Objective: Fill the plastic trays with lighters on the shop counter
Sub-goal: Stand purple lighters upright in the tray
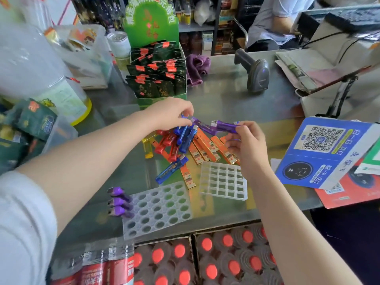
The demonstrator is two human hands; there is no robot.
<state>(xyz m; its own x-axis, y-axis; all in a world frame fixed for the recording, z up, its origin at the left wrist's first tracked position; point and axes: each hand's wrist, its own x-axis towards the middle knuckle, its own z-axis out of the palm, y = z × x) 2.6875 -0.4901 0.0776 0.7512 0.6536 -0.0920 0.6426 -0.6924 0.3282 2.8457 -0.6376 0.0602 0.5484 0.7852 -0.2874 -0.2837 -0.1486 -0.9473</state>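
Observation:
A heap of lighters (185, 145) in blue, red, orange, yellow and purple lies mid-counter. My left hand (172, 114) pinches a purple lighter (197, 122) at the top of the heap. My right hand (246, 140) grips another purple lighter (226, 126) by its body, just right of the first. A clear tray with round holes (160, 208) sits near the front edge, with three purple lighters (120, 200) standing in its left column. A second clear tray with square cells (224, 182) lies to its right, holding nothing.
A green display box of sachets (156, 79) stands behind the heap. A barcode scanner (257, 73) and purple cloth (197, 66) lie further back. A blue QR payment sign (322, 153) sits on the right. Boxes of red-capped bottles (205, 260) line the near edge. A person sits beyond the counter.

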